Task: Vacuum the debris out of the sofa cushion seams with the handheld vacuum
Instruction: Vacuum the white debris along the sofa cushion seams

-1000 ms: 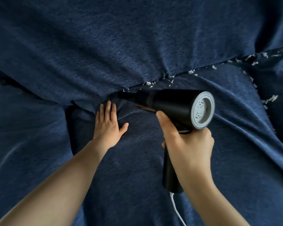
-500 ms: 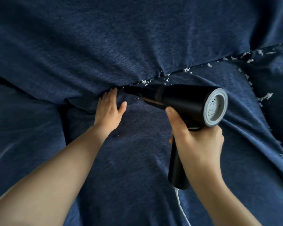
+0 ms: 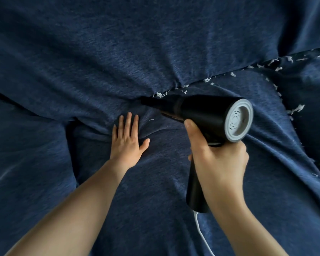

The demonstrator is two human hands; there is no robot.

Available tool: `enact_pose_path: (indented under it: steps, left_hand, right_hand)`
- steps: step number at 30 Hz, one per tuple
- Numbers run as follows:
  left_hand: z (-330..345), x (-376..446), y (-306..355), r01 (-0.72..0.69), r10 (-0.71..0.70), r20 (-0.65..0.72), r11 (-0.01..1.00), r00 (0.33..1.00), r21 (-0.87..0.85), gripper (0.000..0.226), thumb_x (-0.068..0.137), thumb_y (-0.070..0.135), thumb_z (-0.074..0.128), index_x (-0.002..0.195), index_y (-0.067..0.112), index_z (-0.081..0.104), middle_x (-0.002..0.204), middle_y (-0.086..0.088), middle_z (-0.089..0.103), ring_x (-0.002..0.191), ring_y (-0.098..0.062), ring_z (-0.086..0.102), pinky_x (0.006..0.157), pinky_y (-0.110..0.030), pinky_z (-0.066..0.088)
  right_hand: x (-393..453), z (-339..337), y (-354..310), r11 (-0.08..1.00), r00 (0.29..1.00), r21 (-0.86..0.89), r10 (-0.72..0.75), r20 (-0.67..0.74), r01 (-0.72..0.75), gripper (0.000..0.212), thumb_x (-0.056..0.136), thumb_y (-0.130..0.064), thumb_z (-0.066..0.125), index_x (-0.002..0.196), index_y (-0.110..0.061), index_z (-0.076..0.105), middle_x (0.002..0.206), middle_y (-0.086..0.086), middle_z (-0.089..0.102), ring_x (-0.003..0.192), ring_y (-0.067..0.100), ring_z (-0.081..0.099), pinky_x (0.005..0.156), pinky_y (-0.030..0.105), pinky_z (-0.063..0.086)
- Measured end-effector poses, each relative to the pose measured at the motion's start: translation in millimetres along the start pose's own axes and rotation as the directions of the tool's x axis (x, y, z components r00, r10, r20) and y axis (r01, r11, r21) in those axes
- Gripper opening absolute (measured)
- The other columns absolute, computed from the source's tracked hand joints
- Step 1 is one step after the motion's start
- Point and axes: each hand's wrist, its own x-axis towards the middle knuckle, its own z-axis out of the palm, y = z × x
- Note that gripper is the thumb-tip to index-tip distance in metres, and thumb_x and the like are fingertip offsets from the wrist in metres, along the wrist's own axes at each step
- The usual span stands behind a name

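We vacuum along a dark blue fabric sofa seam.

Nearest us, a thin white cord (image 3: 201,235) trails from the matte black pistol-shaped handheld vacuum (image 3: 201,115); our right hand (image 3: 218,159) wraps its cylindrical handle, fingers closed tight. Our left hand (image 3: 127,141) lies flat, fingers spread narrowly, on the soft ribbed navy seat cushion (image 3: 155,200). Beyond, the tapered nozzle meets the seam (image 3: 192,85), where ragged white paper-like flecks (image 3: 207,79) lie scattered rightward.
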Motion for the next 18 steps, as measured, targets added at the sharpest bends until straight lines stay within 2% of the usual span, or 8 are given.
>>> enact_pose_path:
  steps: [2, 3, 6, 7, 12, 16, 18]
  left_hand:
    - [1, 0, 0, 0.005, -0.005, 0.003, 1.000, 1.000, 0.006, 0.085, 0.091, 0.059, 0.031, 0.155, 0.011, 0.003, 0.162, -0.011, -0.005, 0.149, -0.031, -0.004, 0.120, -0.051, 0.005]
    - [1, 0, 0, 0.007, -0.007, 0.002, 1.000, 1.000, 0.004, 0.085, 0.091, 0.059, 0.031, 0.155, 0.011, 0.003, 0.162, -0.011, -0.005, 0.149, -0.032, -0.004, 0.120, -0.051, 0.005]
    - [2, 1, 0, 0.013, -0.014, 0.005, 1.000, 1.000, 0.018, 0.086, 0.090, 0.061, 0.028, 0.155, 0.011, 0.002, 0.162, -0.011, -0.006, 0.149, -0.031, -0.004, 0.120, -0.051, 0.005]
    - [3, 2, -1, 0.016, -0.017, 0.010, 0.999, 1.000, 0.030, 0.086, 0.089, 0.061, 0.027, 0.155, 0.011, 0.000, 0.162, -0.011, -0.007, 0.149, -0.031, -0.005, 0.120, -0.050, 0.004]
    - [0, 4, 0, 0.022, -0.024, 0.038, 0.999, 0.999, 0.049, 0.087, 0.088, 0.062, 0.023, 0.154, 0.011, -0.003, 0.162, -0.012, -0.010, 0.149, -0.031, -0.007, 0.120, -0.050, 0.003]
    - [-4, 4, 3, 0.029, -0.032, 0.060, 0.998, 0.998, 0.060, 0.087, 0.090, 0.061, 0.026, 0.154, 0.010, -0.003, 0.162, -0.014, -0.008, 0.149, -0.032, -0.006, 0.120, -0.050, 0.003]
    - [-6, 4, 4, 0.037, -0.041, 0.074, 0.998, 0.996, 0.060, 0.086, 0.092, 0.059, 0.030, 0.154, 0.010, -0.003, 0.162, -0.014, -0.008, 0.149, -0.032, -0.006, 0.120, -0.050, 0.004]
  right_hand:
    - [0, -5, 1, 1.000, 1.000, 0.007, 0.001, 0.000, -0.001, 0.050, 0.064, -0.068, 0.066, 0.083, -0.022, 0.070, 0.071, -0.006, 0.072, 0.076, 0.017, 0.072, 0.077, 0.040, 0.056]
    - [-1, -7, 0, 1.000, 1.000, 0.012, -0.001, 0.014, 0.001, 0.048, 0.064, -0.067, 0.066, 0.080, -0.022, 0.070, 0.069, -0.009, 0.072, 0.073, 0.013, 0.071, 0.074, 0.035, 0.056]
    - [-2, -11, -1, 0.997, 0.996, -0.039, -0.059, 0.068, 0.062, 0.048, 0.064, -0.068, 0.065, 0.078, -0.023, 0.069, 0.062, -0.013, 0.069, 0.067, -0.003, 0.066, 0.062, 0.006, 0.044]
    - [-2, -12, 0, 0.996, 0.996, -0.057, -0.068, 0.066, 0.071, 0.047, 0.065, -0.067, 0.066, 0.080, -0.022, 0.070, 0.062, -0.012, 0.068, 0.068, -0.003, 0.065, 0.060, 0.004, 0.042]
    - [2, -24, -1, 0.998, 0.998, -0.016, -0.068, 0.014, 0.068, 0.042, 0.067, -0.063, 0.068, 0.083, -0.024, 0.069, 0.068, -0.010, 0.071, 0.072, 0.005, 0.069, 0.068, 0.021, 0.051]
    - [-1, -40, -1, 0.994, 0.994, -0.069, -0.079, 0.078, 0.085, 0.040, 0.065, -0.066, 0.067, 0.072, -0.027, 0.066, 0.065, -0.014, 0.068, 0.064, 0.004, 0.067, 0.062, 0.019, 0.050]
    - [-3, -45, 2, 0.994, 0.995, -0.063, -0.081, 0.060, 0.084, 0.040, 0.064, -0.066, 0.067, 0.073, -0.027, 0.066, 0.064, -0.014, 0.068, 0.066, 0.005, 0.067, 0.064, 0.025, 0.052]
